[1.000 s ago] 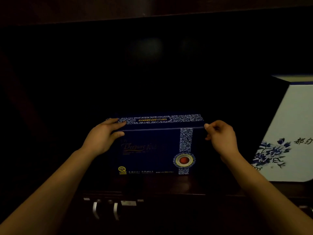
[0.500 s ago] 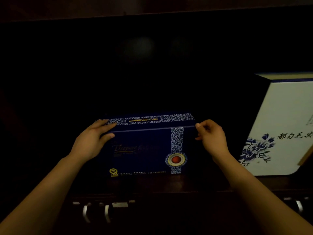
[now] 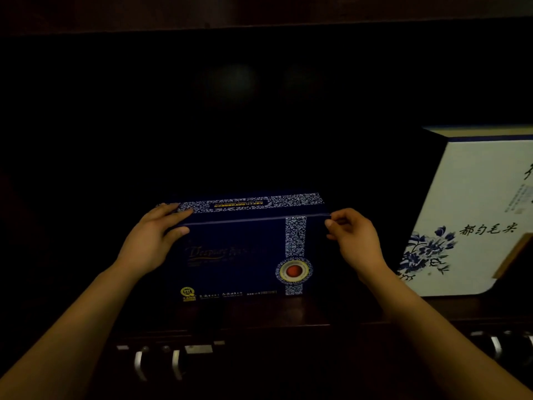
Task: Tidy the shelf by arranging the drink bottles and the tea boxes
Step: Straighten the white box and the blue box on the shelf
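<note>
Dark wooden shelf (image 3: 259, 310) fills frame; interior mostly black.
White box (image 3: 473, 197), blue flower print and black characters, at right edge, cut off by frame, stands on shelf board.
Blue box (image 3: 239, 255) at lower centre, on same board, apart from white box; patterned band and red round emblem on right of front.
Left hand (image 3: 150, 241) grips its top left corner: fingers over top, thumb on front.
Right hand (image 3: 357, 241) holds top right corner, fingers curled onto edge.
Metal handles (image 3: 138, 365) at lower left, below board.

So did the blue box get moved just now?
No. The blue tea box sits in the same spot above the drawer handles as before. Only the camera turned, sliding everything left in the view.
</note>
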